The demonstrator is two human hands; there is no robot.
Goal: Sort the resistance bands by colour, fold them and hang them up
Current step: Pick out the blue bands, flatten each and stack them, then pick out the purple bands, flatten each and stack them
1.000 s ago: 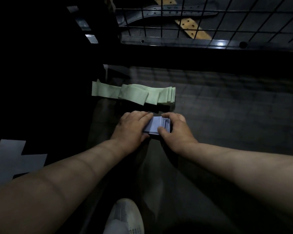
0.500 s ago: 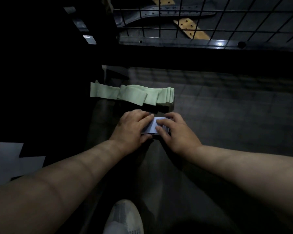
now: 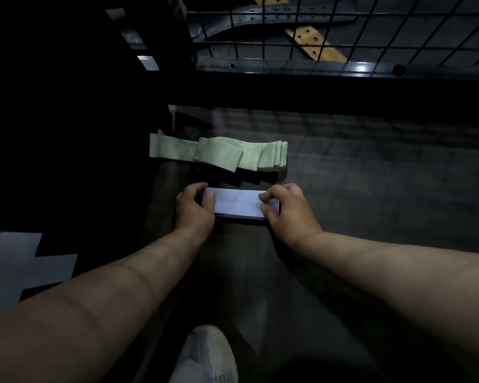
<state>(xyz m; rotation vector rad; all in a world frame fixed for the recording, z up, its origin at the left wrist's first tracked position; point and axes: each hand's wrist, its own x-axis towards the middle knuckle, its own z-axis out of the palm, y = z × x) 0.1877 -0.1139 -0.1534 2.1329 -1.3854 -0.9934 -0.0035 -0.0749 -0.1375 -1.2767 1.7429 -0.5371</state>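
Evenly, left hand (image 3: pixel 195 210) and right hand (image 3: pixel 287 210) pinch flat, layered blue bands (image 3: pixel 237 203).

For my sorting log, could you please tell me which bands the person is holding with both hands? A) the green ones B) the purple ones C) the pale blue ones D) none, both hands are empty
C: the left hand and the right hand grip opposite ends of the pale blue bands, while the green bands lie apart beyond them.

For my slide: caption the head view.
Left hand and right hand grip opposite ends of folded blue bands, green bands lying beyond.
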